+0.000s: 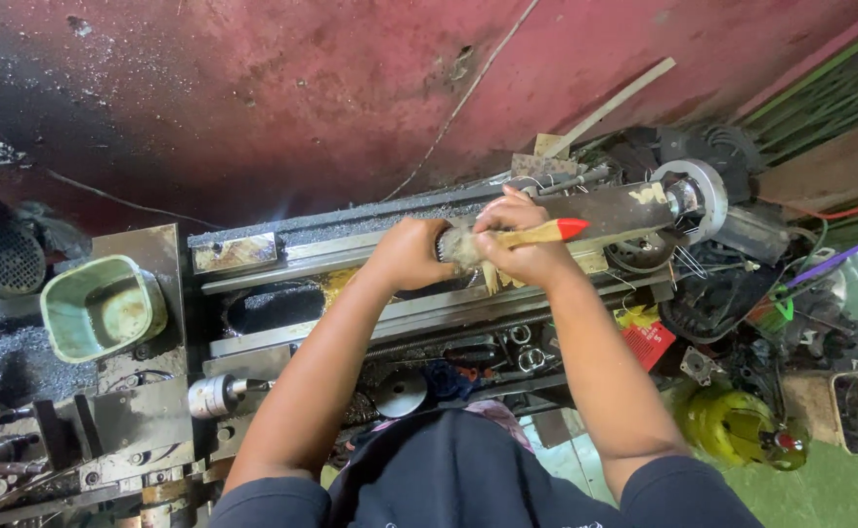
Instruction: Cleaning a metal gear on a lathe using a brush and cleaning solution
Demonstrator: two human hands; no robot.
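Note:
My right hand [522,244] grips a paintbrush with a pale wooden handle and a red tip [556,231], its bristles pointing left. My left hand [411,252] is closed around a round part right next to the bristles [460,248], which mostly hide it. Both hands are over the bed of a metal lathe [351,254] that runs left to right. A dark cylindrical workpiece [615,207] extends right from my hands toward a round silver chuck [695,196].
A pale green plastic tub [102,308] sits on the lathe's left end. A drill chuck [216,396] lies below it. Metal shavings [19,352] cover the left side. Machine parts, a red box [649,342] and a yellow object [737,425] crowd the right. A red wall [351,88] stands behind.

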